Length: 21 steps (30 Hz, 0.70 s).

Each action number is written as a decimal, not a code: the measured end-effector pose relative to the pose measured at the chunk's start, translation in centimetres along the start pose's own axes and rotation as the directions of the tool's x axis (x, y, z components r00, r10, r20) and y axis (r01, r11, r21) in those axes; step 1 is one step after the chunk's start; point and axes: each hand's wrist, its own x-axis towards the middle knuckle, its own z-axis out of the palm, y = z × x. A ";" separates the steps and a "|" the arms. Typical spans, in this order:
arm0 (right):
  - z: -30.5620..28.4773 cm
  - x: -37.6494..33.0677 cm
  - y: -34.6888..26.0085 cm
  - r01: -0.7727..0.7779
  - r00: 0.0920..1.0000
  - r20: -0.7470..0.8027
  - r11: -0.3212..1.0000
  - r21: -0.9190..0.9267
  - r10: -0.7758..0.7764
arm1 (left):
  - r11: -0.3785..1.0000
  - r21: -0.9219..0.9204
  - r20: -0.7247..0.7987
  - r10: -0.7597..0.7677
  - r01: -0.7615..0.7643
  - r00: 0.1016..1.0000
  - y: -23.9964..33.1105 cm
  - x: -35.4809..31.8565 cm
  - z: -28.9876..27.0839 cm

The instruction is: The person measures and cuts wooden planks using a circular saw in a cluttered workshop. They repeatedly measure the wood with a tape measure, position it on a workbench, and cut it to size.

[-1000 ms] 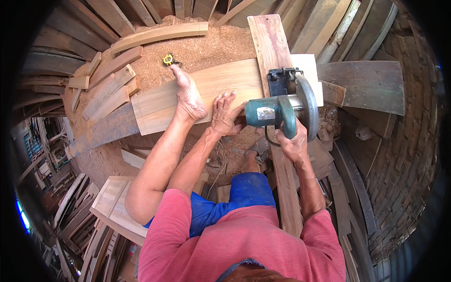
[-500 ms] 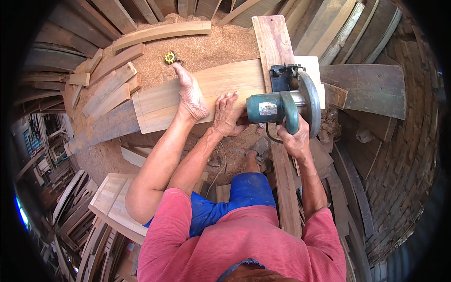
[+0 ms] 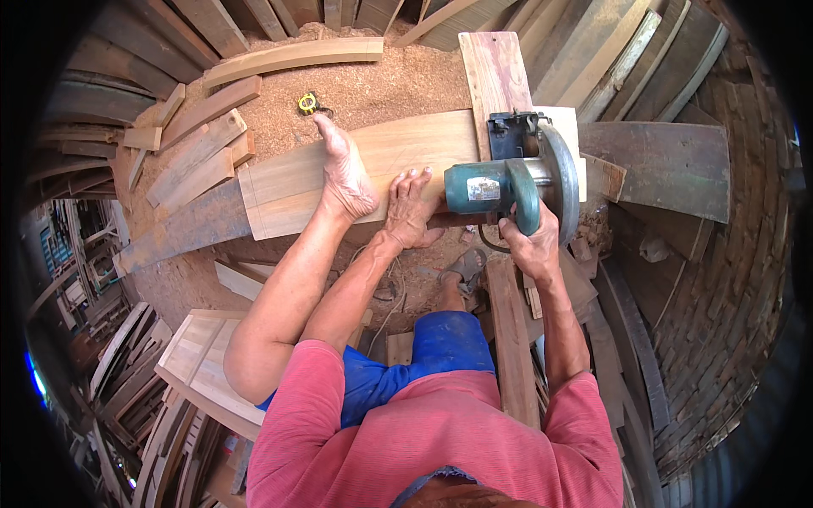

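Under right-hand fingers (image 3: 532,240), circular saw (image 3: 508,182).

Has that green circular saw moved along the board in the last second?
Yes. The circular saw has slid rightwards across the pale board, judged against the reddish plank underneath; its blade guard now lies past that plank's right edge.

A single head-worn fisheye view looks steeply down, close over the plank (image 3: 373,169) and forearms.
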 end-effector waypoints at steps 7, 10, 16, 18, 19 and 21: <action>0.1 1.0 -0.1 0.003 1.000 -0.004 1.000 0.009 -0.003 | 1.000 -0.004 -0.001 -0.005 0.005 1.000 0.1 -0.1 -0.1; 0.1 1.5 -0.3 0.033 0.999 0.005 0.999 0.003 -0.033 | 1.000 -0.009 -0.003 -0.004 0.004 1.000 0.1 -0.1 0.0; 0.1 2.3 -0.1 0.056 0.998 0.011 0.998 -0.005 -0.056 | 1.000 -0.012 0.016 -0.001 0.001 1.000 0.3 0.0 -0.3; 0.1 2.4 -0.3 0.050 0.999 0.016 0.999 0.014 -0.051 | 1.000 -0.020 0.023 -0.005 0.005 1.000 0.3 0.0 -0.3; 0.1 2.4 -0.4 0.044 0.999 0.014 0.999 0.013 -0.044 | 1.000 -0.007 0.038 -0.004 0.004 0.999 0.3 -0.1 -0.3; 0.2 2.6 -0.6 0.032 0.999 0.010 0.999 0.014 -0.032 | 1.000 0.018 0.068 -0.002 0.001 0.998 0.2 -0.1 -0.4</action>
